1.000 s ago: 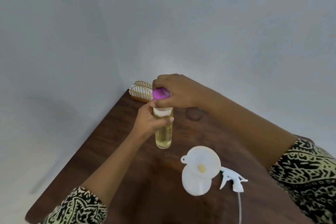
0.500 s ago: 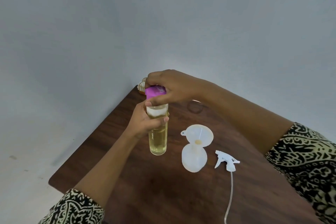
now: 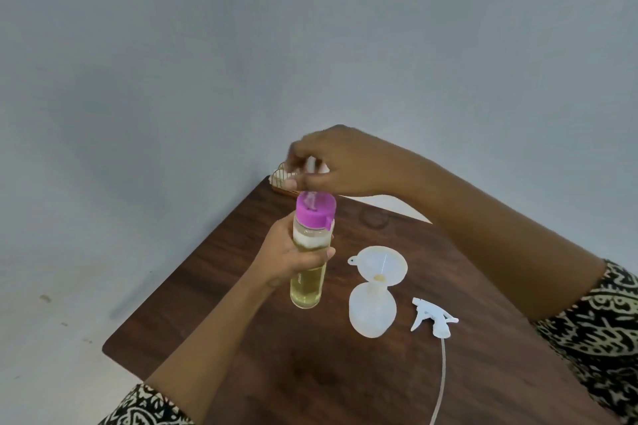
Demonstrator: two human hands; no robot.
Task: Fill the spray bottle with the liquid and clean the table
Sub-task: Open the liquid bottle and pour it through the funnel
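Note:
My left hand (image 3: 293, 259) grips a clear bottle of yellow liquid (image 3: 307, 286), upright on the brown table (image 3: 310, 373). Its pink cap (image 3: 316, 209) sits on top. My right hand (image 3: 345, 162) hovers just above the cap, blurred, its fingers pinched on a small white piece (image 3: 312, 166). To the right stands the white translucent spray bottle (image 3: 372, 312) with a white funnel (image 3: 379, 267) in its neck. The white spray head (image 3: 433, 319) lies beside it, its tube (image 3: 440, 383) trailing toward me.
A wire basket (image 3: 281, 178) sits at the table's far corner against the grey wall. A pale patch (image 3: 397, 205) shows behind my right forearm. The table's left edge (image 3: 179, 272) drops to the floor.
My right hand has lifted off the pink cap, which now shows fully, and holds a small white piece above it. The left hand still grips the bottle.

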